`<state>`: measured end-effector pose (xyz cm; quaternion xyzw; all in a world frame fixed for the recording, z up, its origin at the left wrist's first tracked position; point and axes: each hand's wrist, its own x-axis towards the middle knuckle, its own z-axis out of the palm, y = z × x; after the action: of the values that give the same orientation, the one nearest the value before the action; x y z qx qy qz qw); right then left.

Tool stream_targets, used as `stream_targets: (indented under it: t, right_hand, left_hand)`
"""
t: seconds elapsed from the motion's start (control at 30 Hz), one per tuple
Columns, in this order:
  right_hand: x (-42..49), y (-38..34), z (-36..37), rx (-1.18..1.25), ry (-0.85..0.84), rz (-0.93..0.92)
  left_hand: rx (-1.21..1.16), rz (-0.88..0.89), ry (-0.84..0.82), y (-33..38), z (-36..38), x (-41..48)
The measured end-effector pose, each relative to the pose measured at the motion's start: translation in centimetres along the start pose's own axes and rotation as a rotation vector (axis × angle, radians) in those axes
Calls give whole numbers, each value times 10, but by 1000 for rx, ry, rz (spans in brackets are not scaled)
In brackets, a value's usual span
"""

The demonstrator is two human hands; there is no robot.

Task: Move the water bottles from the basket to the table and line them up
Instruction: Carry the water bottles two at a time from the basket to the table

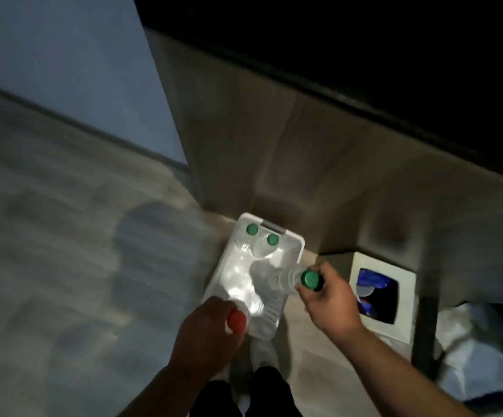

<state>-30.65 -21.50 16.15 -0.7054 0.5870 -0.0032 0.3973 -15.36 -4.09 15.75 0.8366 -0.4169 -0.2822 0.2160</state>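
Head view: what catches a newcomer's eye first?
The brightly lit white basket on the floor at centre, with two green-capped bottles standing at its far end. At its near end the left hand grips a red-capped bottle; at its right side the right hand grips a tilted green-capped bottle by the neck. A white bin with blue contents sits further right.

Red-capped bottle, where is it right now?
In the head view, the clear plastic bottle with the red cap is low and centre, at the near end of the white plastic basket, gripped by the left hand.
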Motion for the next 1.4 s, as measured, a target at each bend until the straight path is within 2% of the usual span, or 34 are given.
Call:
stream_targets:
  t: [0.17,0.3,0.6,0.73,0.93,1.0,1.07,1.13,1.27,1.4]
  right_hand:
    - [-99,-40,-72,29,57,36]
    - [-179,-44,-117,63,132,117]
    - [-329,30,-155,169,272,341]
    - [-387,79,-151,197,340,475]
    - [-467,145,-154,239,525,503]
    - [-499,167,-155,376,598,518]
    - [-531,186,-165,553,596,587]
    - [-561,205,-175,631,608,636]
    - [-620,239,-189,438,735,630]
    - [-675,276,-209,478,807,686]
  left_hand:
    - [-68,18,23,45,-97,-57]
    - [-3,47,-19,80,-148,-100]
    - [51,117,-180,120,-165,-154]
    - [122,199,-271,139,-149,-168]
    - [183,331,-342,191,-111,-208]
    - [191,370,-370,213,-94,-227]
    - [177,402,-389,236,-75,-250]
    - [161,434,-411,261,-53,-274]
    - [101,486,-481,313,-6,-328]
    - [24,544,-546,365,41,-382]
